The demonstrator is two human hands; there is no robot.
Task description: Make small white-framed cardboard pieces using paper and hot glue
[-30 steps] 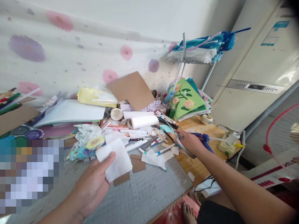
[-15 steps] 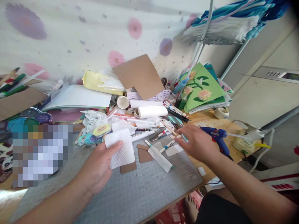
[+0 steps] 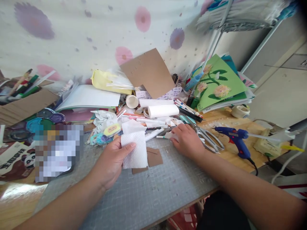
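Clock refs as seen by the wearer, 12 = away from the body. Left hand (image 3: 114,162): thumb pinched over a white textured paper (image 3: 134,151), held above the near edge of the clutter, over the grey mat (image 3: 144,199). Brown cardboard scraps (image 3: 155,157) lie at the paper's 3 to 4 o'clock, another piece peeking out at its 6. Right hand (image 3: 187,140): palm down, fingers bent over paper and pens; fingertips partly hidden, can't tell if it's gripping anything. Marker (image 3: 161,137) sticks out at its 9. Scissors (image 3: 211,140) at its 3, just beside; contact unclear. Blue glue gun (image 3: 233,139) also at 3, farther out, on the wood. From the right hand: white roll (image 3: 163,110) and big cardboard sheet (image 3: 151,72) at 11, green flower card (image 3: 219,80) at 1.
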